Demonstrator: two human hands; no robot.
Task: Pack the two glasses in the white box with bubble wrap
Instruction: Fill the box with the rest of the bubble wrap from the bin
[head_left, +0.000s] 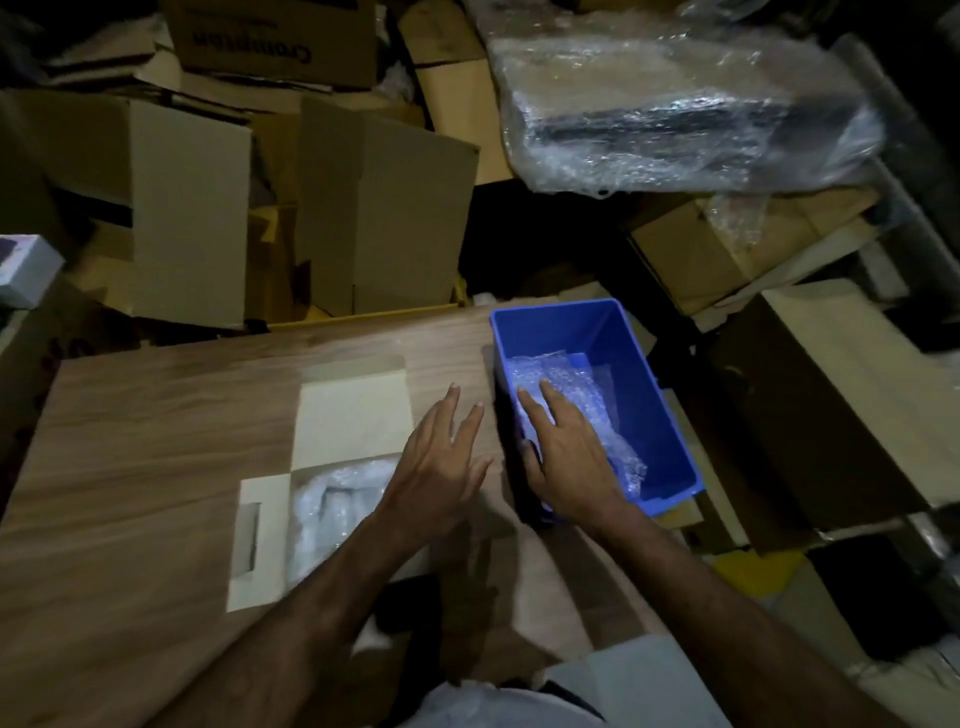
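The white box (353, 421) lies open on the wooden table (145, 415), its lid flap up and a side flap spread to the left. Bubble wrap (332, 499) fills its inside; no glass shows through it. My left hand (441, 462) hovers over the box's right edge with fingers straight and spread. My right hand (563, 452) reaches into the blue plastic bin (654, 415) and its straight fingers rest on a sheet of bubble wrap (576, 389) lying there. The bin stands at the table's right edge.
Brown cardboard boxes (384, 218) are piled beyond the table's far edge. A big bundle in clear wrap (675, 109) lies at the back right. More cartons (831, 374) stand to the right of the bin. A small white box (26, 270) sits far left.
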